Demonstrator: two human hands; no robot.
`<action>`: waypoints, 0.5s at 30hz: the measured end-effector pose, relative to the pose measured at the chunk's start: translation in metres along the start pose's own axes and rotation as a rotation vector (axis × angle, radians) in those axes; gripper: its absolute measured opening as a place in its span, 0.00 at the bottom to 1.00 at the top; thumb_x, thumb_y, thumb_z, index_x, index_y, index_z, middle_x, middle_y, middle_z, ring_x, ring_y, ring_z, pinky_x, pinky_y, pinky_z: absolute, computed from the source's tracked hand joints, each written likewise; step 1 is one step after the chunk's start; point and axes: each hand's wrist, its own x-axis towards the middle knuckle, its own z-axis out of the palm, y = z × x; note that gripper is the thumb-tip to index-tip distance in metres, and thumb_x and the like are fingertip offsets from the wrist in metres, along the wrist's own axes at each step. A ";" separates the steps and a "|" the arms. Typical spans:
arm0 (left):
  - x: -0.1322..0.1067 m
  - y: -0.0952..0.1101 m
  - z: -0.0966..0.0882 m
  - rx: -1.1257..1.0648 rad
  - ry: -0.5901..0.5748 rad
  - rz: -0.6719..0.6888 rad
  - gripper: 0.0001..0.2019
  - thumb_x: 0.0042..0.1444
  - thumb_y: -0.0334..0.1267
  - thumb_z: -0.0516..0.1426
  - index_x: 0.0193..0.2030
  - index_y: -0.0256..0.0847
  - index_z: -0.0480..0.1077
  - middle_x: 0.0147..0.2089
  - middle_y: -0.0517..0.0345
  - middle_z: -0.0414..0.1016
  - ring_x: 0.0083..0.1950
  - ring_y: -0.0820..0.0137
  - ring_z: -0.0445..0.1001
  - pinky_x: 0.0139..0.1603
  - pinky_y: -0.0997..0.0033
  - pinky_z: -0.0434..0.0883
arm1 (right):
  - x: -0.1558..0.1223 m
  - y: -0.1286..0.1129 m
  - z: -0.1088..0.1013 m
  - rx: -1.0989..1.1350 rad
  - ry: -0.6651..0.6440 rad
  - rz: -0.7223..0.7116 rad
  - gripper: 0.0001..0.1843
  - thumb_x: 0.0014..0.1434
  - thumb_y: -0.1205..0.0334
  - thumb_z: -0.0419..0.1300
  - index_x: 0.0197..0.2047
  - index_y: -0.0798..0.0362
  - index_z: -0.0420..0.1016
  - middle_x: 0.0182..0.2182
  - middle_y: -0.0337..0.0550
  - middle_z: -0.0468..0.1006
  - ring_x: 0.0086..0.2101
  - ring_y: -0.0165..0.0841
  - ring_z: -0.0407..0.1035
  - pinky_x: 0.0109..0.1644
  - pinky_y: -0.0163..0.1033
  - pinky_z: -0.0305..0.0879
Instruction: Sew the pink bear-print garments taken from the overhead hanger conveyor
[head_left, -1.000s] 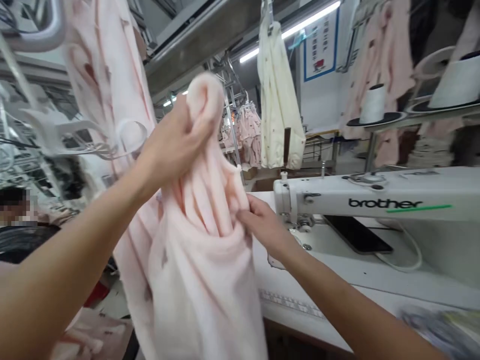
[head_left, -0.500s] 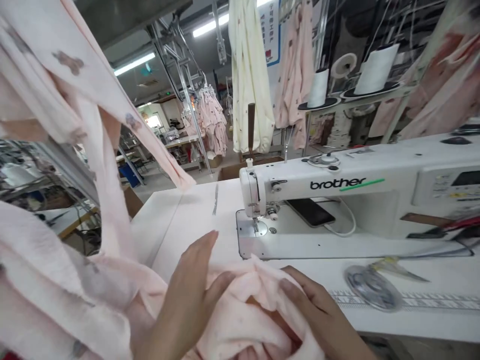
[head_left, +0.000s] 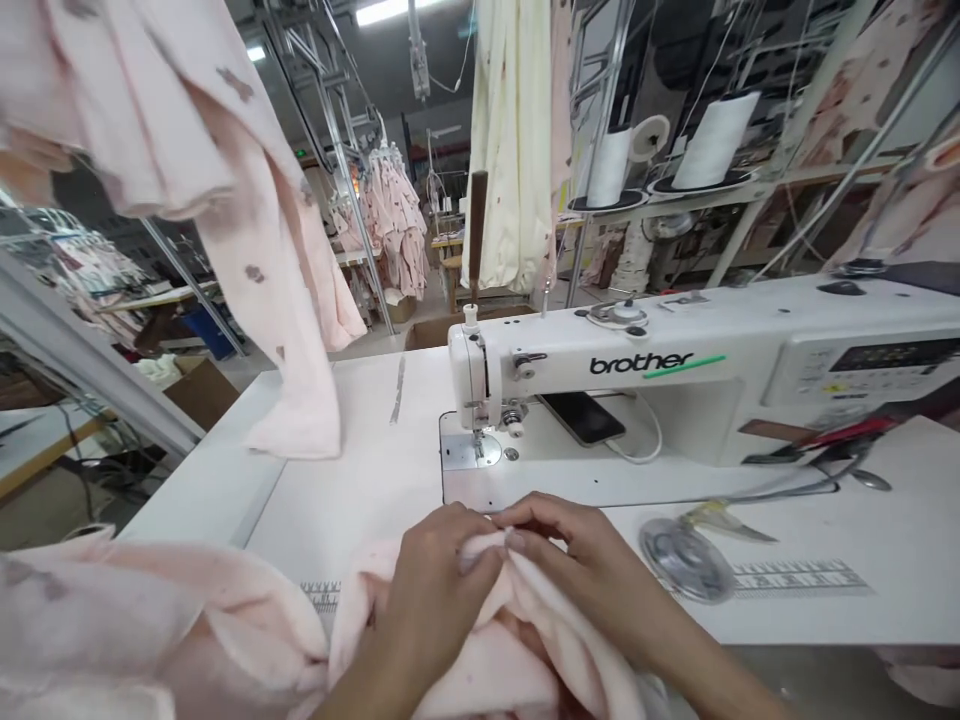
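Observation:
A soft pale pink garment lies bunched at the near edge of the white sewing table. My left hand and my right hand meet over a fold of it, both with fingers pinched on the fabric just in front of the needle plate. The white Brother sewing machine stands right behind my hands.
A pink garment hangs over the table's left part. A phone with a cable lies under the machine arm. A round plastic disc, scissors and a printed ruler strip lie to the right. Thread cones stand behind; more garments hang beyond.
My hands brought the pink garment down from the air onto the table. The left hand, flat half a second ago, now pinches the fabric together with the right.

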 end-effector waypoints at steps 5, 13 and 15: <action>-0.004 -0.009 0.005 -0.021 -0.006 0.046 0.07 0.53 0.29 0.53 0.32 0.42 0.72 0.32 0.60 0.71 0.36 0.71 0.70 0.36 0.74 0.63 | 0.003 0.005 -0.005 -0.009 -0.063 0.117 0.06 0.57 0.62 0.56 0.29 0.53 0.69 0.23 0.34 0.70 0.27 0.29 0.64 0.29 0.30 0.57; -0.010 -0.029 0.004 -0.071 0.011 0.368 0.10 0.58 0.28 0.50 0.37 0.42 0.72 0.42 0.54 0.68 0.35 0.74 0.68 0.35 0.76 0.66 | 0.033 0.025 -0.006 0.512 -0.600 0.420 0.19 0.44 0.50 0.66 0.27 0.56 0.67 0.13 0.33 0.65 0.11 0.24 0.56 0.15 0.26 0.54; -0.011 -0.032 0.006 -0.158 0.000 0.294 0.09 0.57 0.27 0.50 0.36 0.41 0.70 0.46 0.54 0.69 0.40 0.73 0.70 0.39 0.75 0.67 | 0.034 0.035 0.005 0.590 -0.554 0.494 0.19 0.40 0.51 0.66 0.26 0.57 0.67 0.14 0.33 0.64 0.12 0.23 0.56 0.15 0.26 0.54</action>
